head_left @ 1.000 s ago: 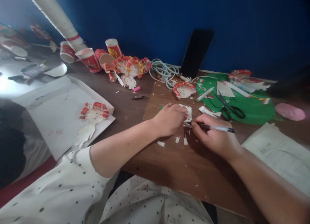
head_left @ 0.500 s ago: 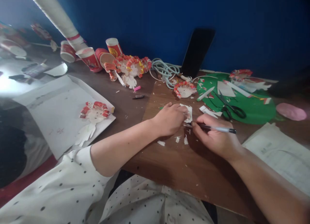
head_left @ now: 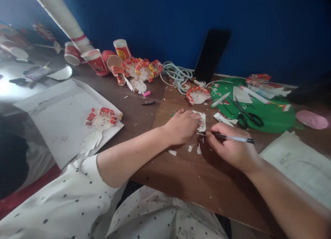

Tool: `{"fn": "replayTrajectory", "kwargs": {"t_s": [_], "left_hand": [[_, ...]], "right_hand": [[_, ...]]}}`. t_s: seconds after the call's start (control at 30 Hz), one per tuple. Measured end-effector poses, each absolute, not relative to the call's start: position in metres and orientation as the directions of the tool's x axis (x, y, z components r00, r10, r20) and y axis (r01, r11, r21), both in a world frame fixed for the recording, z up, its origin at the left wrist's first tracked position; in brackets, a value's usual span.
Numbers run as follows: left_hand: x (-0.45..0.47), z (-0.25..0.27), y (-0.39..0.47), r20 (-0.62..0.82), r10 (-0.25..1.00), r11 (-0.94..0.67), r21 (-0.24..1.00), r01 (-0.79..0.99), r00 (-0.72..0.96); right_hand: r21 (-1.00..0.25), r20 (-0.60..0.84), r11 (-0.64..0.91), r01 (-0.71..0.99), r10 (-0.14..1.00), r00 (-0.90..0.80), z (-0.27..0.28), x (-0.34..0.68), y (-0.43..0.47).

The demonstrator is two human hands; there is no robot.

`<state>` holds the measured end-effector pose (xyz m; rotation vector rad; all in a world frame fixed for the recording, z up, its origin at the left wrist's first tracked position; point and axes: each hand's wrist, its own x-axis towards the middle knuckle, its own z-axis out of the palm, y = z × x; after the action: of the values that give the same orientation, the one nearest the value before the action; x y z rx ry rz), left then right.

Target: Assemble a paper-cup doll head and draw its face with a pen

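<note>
My left hand lies over a small white paper piece on the wooden table, its bent fingers pressing the paper down. Part of the paper is covered by those fingers. In my right hand a pen is pinched between thumb and fingers, its dark end pointing up to the right. The pen's tip is at the paper's lower edge, close to my left fingertips. White paper scraps are scattered just below both hands.
Scissors and a white marker lie on a green sheet at right. Behind are a leaning phone, a coiled cable, paper cups and red-trimmed paper figures. A white box lid is at left.
The pen's rear end has shifted slightly to the right and tilted with small motion of my right hand. My left hand stays on the paper.
</note>
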<state>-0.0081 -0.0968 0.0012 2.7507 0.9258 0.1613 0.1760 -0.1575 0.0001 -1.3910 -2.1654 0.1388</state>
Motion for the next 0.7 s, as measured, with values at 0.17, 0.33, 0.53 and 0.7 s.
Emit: {"fn": "replayTrajectory", "kwargs": {"t_s": [0.17, 0.33, 0.53, 0.7], "left_hand": [[-0.0076, 0.0011, -0.0969, 0.032, 0.612, -0.771, 0.251, 0.586, 0.791], [-0.0077, 0.0006, -0.0971, 0.039, 0.613, -0.770, 0.254, 0.585, 0.789], [-0.0075, 0.0016, -0.0975, 0.031, 0.617, -0.765, 0.258, 0.590, 0.786], [-0.0073, 0.0017, -0.0973, 0.034, 0.615, -0.767, 0.258, 0.587, 0.788]], "right_hand": [[-0.379, 0.393, 0.465, 0.800, 0.863, -0.316, 0.0006, 0.1756, -0.1585], [-0.402, 0.382, 0.469, 0.786, 0.867, -0.321, 0.0024, 0.1746, -0.1588], [-0.415, 0.384, 0.469, 0.780, 0.867, -0.317, 0.0025, 0.1742, -0.1587], [-0.417, 0.394, 0.473, 0.776, 0.863, -0.315, 0.0028, 0.1734, -0.1582]]}}
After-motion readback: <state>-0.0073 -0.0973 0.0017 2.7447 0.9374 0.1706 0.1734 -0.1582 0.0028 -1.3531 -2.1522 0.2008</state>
